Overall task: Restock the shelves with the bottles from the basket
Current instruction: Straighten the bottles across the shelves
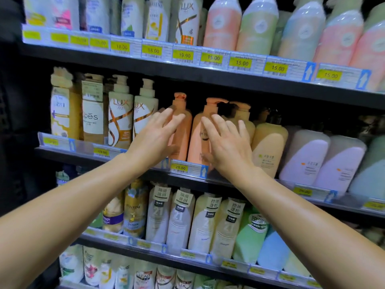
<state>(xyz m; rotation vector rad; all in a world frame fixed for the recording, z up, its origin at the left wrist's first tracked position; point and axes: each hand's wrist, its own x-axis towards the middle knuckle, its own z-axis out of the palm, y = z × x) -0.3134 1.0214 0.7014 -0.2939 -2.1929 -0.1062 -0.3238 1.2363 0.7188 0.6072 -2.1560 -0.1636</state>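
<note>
Two peach-orange pump bottles stand side by side on the middle shelf (100,158), above a 29.00 price tag (180,168). My left hand (154,138) lies against the front of the left orange bottle (184,132), fingers spread and straight. My right hand (227,147) rests the same way on the right orange bottle (196,142), covering part of its label. Neither hand is closed around a bottle. The basket is out of view.
White and gold Lux bottles (120,115) stand just left of my left hand. Cream (268,151) and lilac bottles (304,157) stand to the right. The shelves above and below are packed with bottles. A dark gap shows behind the orange bottles' pumps.
</note>
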